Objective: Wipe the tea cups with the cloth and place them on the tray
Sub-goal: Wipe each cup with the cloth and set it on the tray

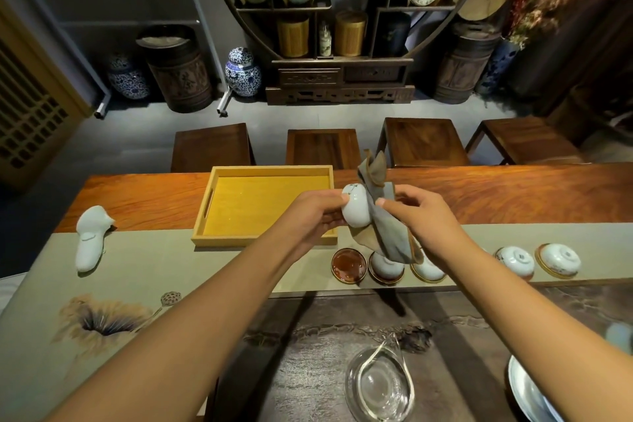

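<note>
Left hand [317, 212] grips a white tea cup [356, 211] from its 9 o'clock side, fingers curled round the cup, held in the air above the desk [513, 192]. Right hand [416, 212] pinches a grey-brown cloth [383, 226] between thumb and fingers, the cloth pressed against the cup's 3 o'clock side; one end of the cloth sticks up toward 12 o'clock, the rest hangs down toward 6 o'clock over the row of cups. Yellow wooden tray [205, 212] sits on the desk at 9 o'clock of the held cup, nothing in it, its near right corner behind the left hand. At 6 o'clock of the hands a row of saucers lies on a beige runner [154, 264]: a bare brown saucer [348, 265] at the left end, then upside-down cups on saucers, the second cup [386, 267] and third cup [430, 269] partly hidden by the hanging cloth. Further toward 3 o'clock, past the right wrist, two more inverted cups: one [515, 262] just beside the forearm, one [558, 259] on a gold-rimmed saucer. White ceramic piece [89, 238] lies on the runner at far 9 o'clock, well apart from the tray. Glass pitcher [380, 384] stands on the dark slab at 6 o'clock, between the forearms. White plate edge [527, 390] shows at 4 o'clock, cut off by the frame. Four wooden stools [322, 147] stand beyond the desk at 12 o'clock.
</note>
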